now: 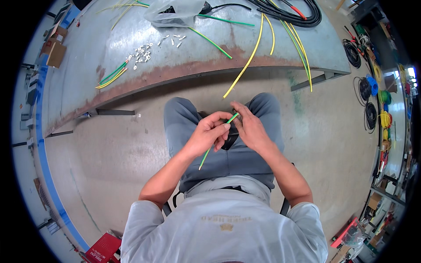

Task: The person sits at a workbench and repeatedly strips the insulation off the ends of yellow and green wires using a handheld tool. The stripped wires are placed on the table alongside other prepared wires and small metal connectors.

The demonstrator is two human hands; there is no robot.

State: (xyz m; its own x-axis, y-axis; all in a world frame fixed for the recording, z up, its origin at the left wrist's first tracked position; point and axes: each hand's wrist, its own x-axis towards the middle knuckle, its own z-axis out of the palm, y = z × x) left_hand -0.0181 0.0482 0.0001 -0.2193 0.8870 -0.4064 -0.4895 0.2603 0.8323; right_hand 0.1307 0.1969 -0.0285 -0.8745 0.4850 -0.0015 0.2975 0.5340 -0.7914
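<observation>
Over my lap, my left hand is closed on a short green-and-yellow wire, pinching it between thumb and fingers. The wire slants from its bared lower end up to the right. My right hand is curled at the wire's upper end, its fingertips close to the tip. Between the hands shows a black object, mostly covered by my fingers and palm, so its kind and which hand bears it are unclear.
The metal table ahead has a rusty front edge. On it lie small metal lugs, a bundle of lugged wires, a clear plastic bag and coiled black cable. Yellow wires overhang the edge. Cable coils line the right.
</observation>
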